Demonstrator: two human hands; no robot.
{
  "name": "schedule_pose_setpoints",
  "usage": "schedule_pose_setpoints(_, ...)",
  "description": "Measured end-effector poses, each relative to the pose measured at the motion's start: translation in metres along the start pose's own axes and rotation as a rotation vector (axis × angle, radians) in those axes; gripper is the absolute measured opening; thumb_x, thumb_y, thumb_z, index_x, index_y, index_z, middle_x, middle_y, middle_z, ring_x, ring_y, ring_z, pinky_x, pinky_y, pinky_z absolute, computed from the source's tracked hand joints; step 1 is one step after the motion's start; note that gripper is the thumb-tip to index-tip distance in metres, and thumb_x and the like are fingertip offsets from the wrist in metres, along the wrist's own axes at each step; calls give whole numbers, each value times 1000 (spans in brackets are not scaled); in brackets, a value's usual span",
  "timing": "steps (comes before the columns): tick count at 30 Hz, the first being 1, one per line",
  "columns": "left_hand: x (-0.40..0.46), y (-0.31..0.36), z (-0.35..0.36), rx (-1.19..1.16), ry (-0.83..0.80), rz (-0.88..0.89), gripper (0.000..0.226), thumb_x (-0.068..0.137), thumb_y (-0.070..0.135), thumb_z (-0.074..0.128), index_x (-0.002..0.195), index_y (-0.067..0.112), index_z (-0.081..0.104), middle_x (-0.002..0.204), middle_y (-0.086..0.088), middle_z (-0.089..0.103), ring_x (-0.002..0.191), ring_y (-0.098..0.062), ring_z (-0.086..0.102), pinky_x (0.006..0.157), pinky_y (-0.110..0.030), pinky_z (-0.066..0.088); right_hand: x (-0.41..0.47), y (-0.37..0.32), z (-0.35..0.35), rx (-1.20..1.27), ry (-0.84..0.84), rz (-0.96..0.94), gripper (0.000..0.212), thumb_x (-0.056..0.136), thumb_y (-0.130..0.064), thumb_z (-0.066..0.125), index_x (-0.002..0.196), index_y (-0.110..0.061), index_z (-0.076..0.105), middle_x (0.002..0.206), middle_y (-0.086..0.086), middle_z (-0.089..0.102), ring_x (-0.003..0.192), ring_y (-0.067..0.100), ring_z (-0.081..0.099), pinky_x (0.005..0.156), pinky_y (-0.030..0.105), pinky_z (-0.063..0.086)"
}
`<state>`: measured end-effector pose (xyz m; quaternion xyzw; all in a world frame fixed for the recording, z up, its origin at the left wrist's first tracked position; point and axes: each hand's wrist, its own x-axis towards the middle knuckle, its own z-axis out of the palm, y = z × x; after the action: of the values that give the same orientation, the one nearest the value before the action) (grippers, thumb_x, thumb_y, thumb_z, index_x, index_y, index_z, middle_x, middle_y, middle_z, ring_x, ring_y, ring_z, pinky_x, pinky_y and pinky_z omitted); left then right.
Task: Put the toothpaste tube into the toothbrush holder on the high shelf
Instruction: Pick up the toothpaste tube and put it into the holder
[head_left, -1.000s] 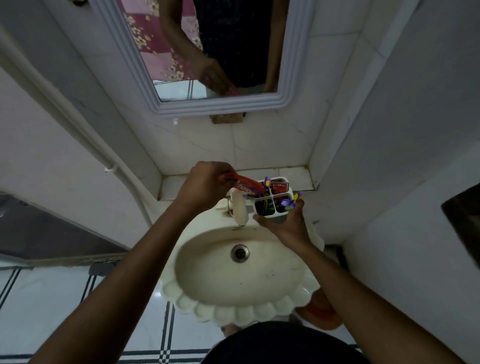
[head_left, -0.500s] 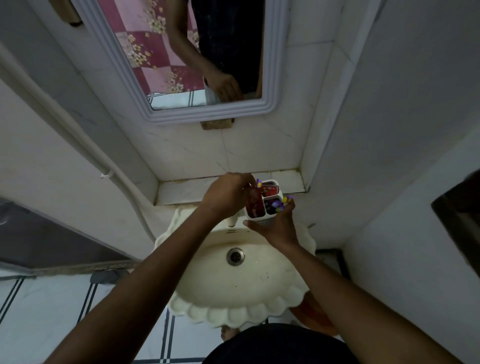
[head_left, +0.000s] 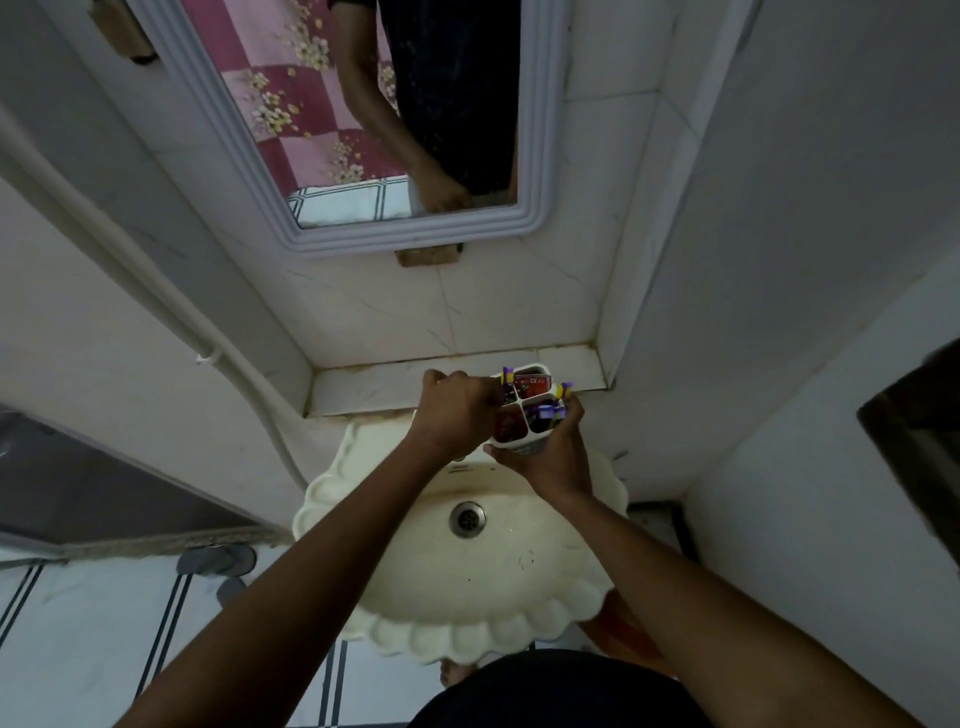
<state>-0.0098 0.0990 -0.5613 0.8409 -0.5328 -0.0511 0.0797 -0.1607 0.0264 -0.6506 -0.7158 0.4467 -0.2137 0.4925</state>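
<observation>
The white four-compartment toothbrush holder (head_left: 512, 443) is held above the back of the basin, just in front of the tiled ledge (head_left: 374, 385). My right hand (head_left: 550, 460) cups it from below and from the right. The red toothpaste tube (head_left: 508, 423) stands in the near-left compartment. My left hand (head_left: 457, 410) is curled against the holder's left side, its fingertips hidden at the tube and rim. Purple toothbrushes (head_left: 550, 413) stick out of the right compartment, and another red item (head_left: 535, 384) fills the far one.
A cream scalloped sink (head_left: 415, 597) with a metal drain (head_left: 467, 518) lies below my hands. A framed mirror (head_left: 415, 236) hangs above the ledge. A white pipe (head_left: 156, 291) runs down the left wall. The right wall stands close beside the holder.
The tube has gone from slanting over the holder's rim to standing in a compartment. Holder and both hands have moved up and back toward the ledge.
</observation>
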Motion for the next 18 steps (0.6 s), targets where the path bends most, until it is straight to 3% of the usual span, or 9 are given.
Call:
schedule_pose_setpoints(7, -11, -20, -14, -410, 237, -174, 27, 103, 39, 66, 128, 30, 70, 115, 14, 79, 113, -11, 72, 108, -50, 50, 9, -4, -4, 99, 100, -24, 124, 61, -43, 112, 162, -24, 42, 149, 1, 69, 135, 24, 69, 108, 47, 62)
schedule_pose_setpoints(10, -17, -26, -23, -465, 299, -170, 36, 102, 42, 69, 134, 25, 69, 124, 8, 77, 118, -14, 71, 106, -51, 54, 11, -12, -13, 142, 140, -69, 123, 57, -52, 111, 159, -30, 45, 141, -9, 70, 126, 12, 70, 96, 20, 60)
schedule_pose_setpoints(12, -20, -27, -31, -459, 347, -150, 38, 102, 43, 70, 133, 21, 70, 131, 4, 74, 124, -18, 69, 107, -53, 53, 13, -24, -21, 160, 180, -114, 123, 53, -59, 108, 156, -32, 47, 135, -16, 68, 113, -10, 67, 86, 0, 50)
schedule_pose_setpoints(13, -21, -27, -36, -447, 363, -141, 38, 102, 44, 69, 133, 22, 71, 133, 3, 73, 127, -19, 67, 109, -54, 51, 15, -33, -27, 169, 208, -137, 122, 50, -62, 106, 154, -31, 49, 132, -16, 68, 108, -17, 66, 84, -4, 47)
schedule_pose_setpoints(15, -20, -25, -49, -431, 397, -119, 38, 103, 46, 68, 132, 23, 71, 135, 3, 71, 129, -19, 64, 111, -55, 49, 17, -55, -40, 189, 263, -185, 122, 47, -67, 102, 151, -26, 53, 133, -11, 71, 107, -16, 67, 87, -1, 49)
schedule_pose_setpoints(18, -18, -19, -74, -441, 475, -73, 39, 103, 47, 68, 133, 22, 71, 135, 3, 71, 129, -18, 63, 111, -54, 49, 18, -96, -61, 219, 343, -272, 121, 47, -67, 101, 149, -23, 55, 136, -5, 73, 113, 5, 72, 94, 17, 58)
